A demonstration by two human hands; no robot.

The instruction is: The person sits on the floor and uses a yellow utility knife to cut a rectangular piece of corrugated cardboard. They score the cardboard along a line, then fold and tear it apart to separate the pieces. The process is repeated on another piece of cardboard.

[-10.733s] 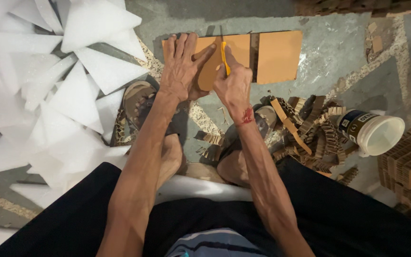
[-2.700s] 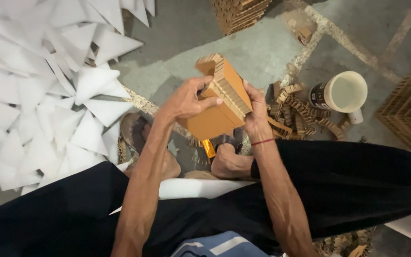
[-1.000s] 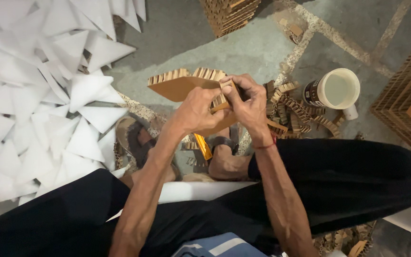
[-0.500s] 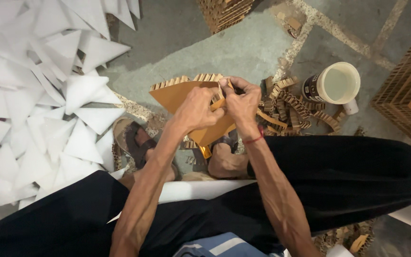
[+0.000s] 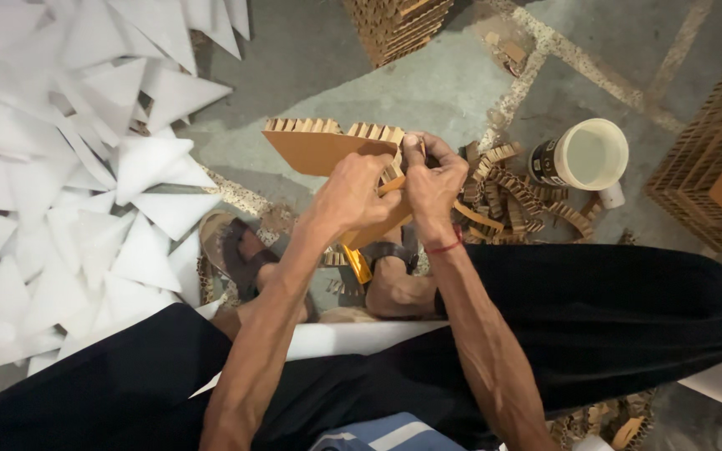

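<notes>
I hold a brown honeycomb cardboard panel above the floor, its flat face tilted up and its corrugated edge showing along the top. My left hand grips it from the near side at its right end. My right hand pinches the panel's right corner with thumb and fingers closed on the cardboard edge. A red thread circles my right wrist. A yellow-handled tool lies on the floor below my hands, partly hidden.
Several white foam triangles cover the floor on the left. Cardboard strip scraps lie right of my hands beside a white tub. Stacks of honeycomb cardboard stand at right and at the top. My sandalled feet rest below.
The panel has swung from a block held upright to lying flatter with its face up. Both hands have shifted to its right corner, and my right fingers have closed on the edge.
</notes>
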